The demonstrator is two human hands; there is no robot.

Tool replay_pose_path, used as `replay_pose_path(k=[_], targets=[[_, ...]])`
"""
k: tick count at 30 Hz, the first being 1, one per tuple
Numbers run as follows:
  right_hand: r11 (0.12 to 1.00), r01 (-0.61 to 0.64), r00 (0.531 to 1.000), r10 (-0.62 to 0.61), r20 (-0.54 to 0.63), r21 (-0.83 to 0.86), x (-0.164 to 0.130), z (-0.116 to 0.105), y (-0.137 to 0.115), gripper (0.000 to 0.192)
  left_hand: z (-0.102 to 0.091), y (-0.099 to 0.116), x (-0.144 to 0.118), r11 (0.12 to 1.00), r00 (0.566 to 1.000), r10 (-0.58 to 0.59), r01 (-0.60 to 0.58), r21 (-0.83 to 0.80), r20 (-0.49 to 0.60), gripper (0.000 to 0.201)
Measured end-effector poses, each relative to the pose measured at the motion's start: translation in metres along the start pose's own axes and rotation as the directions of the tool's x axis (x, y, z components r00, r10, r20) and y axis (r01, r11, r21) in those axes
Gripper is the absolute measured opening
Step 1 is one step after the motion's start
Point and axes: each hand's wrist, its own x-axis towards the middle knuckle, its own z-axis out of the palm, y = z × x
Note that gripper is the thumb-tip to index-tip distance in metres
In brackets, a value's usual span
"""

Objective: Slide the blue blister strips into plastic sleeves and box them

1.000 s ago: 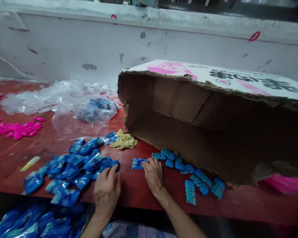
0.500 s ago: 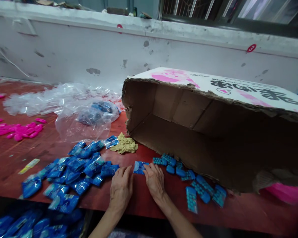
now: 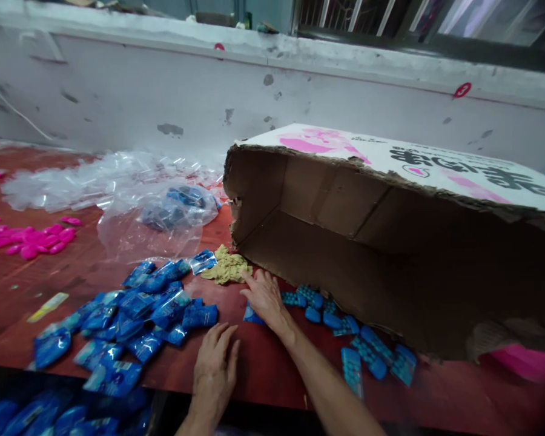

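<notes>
Progress reads as partial, judging from how the items lie. Packed stock: a heap of small blue sealed plastic packets (image 3: 131, 309) lies on the red-brown table top (image 3: 263, 363), left of both hands, and more blue packets (image 3: 36, 418) show below the near table edge at lower left. Unpacked stock: a row of loose blue studded oblong pieces (image 3: 345, 330) lies along the mouth of the large brown cardboard box (image 3: 367, 242), which rests on its side with the opening toward the camera. These pieces show no wrapping, so that portion appears not yet bagged.

Right hand (image 3: 264, 297): extended forward, fingers spread and flat, tips just beside the crumpled yellow-tan cloth (image 3: 227, 267). It holds nothing. One small blue packet (image 3: 251, 315) lies partly under the heel of this hand, touching it.

Left hand (image 3: 214, 369): palm down on the table near the front edge, fingers loosely spread, empty, close to the right end of the packet heap.

Supply material: a pile of clear empty plastic bags (image 3: 72, 181) and a clear bag holding blue items (image 3: 177, 206) lie farther back on the left. Bright pink small pieces (image 3: 27, 239) lie at the far left, well apart from the hands.
</notes>
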Motion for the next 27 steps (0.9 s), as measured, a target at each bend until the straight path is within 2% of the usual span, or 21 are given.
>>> replay_pose_path(k=[3,6,10,12,13,16,17,18,20,23,27], targets=[[0.999,-0.032,0.999,0.032,-0.013,-0.001,-0.036,-0.006,0.016,0.025,-0.002,0.006,0.002,0.984,0.994,-0.111,0.113,-0.14,0.021,0.022],[0.997,-0.074,0.994,0.074,-0.079,0.007,-0.065,0.002,0.027,0.01,-0.002,0.012,0.005,0.94,0.976,-0.208,0.217,-0.264,0.065,0.022],[0.998,-0.068,0.978,0.065,-0.197,-0.009,-0.076,0.027,0.031,0.015,-0.001,0.013,0.01,0.835,0.923,-0.34,0.384,-0.395,0.179,0.024],[0.998,-0.063,0.972,0.059,-0.226,-0.009,-0.075,0.032,0.03,0.017,0.0,0.014,0.011,0.73,0.865,-0.433,0.502,-0.464,0.254,0.027],[0.998,-0.06,0.971,0.057,-0.233,-0.008,-0.075,0.033,0.03,0.017,0.001,0.015,0.012,0.651,0.818,-0.486,0.573,-0.497,0.306,0.029],[0.998,-0.058,0.966,0.055,-0.253,-0.004,-0.078,0.029,0.031,0.02,0.005,0.023,0.017,0.322,0.621,-0.606,0.763,-0.561,0.497,0.046],[0.998,-0.058,0.965,0.055,-0.257,-0.005,-0.079,0.028,0.031,0.021,0.006,0.027,0.019,0.225,0.566,-0.615,0.793,-0.566,0.549,0.051],[0.998,-0.056,0.965,0.052,-0.259,-0.007,-0.08,0.027,0.032,0.023,0.007,0.03,0.021,0.156,0.531,-0.613,0.807,-0.569,0.585,0.055],[0.999,-0.044,0.965,0.038,-0.258,-0.015,-0.08,0.026,0.033,0.024,0.008,0.036,0.024,0.097,0.508,-0.598,0.813,-0.574,0.619,0.055],[1.0,-0.019,0.967,0.014,-0.255,-0.019,-0.08,0.024,0.033,0.023,0.007,0.038,0.026,0.068,0.487,-0.602,0.821,-0.566,0.633,0.054],[0.999,-0.003,0.957,0.017,-0.288,0.047,-0.091,0.009,0.023,0.025,0.006,0.038,0.026,-0.018,0.446,-0.616,0.816,-0.577,0.649,0.056]])
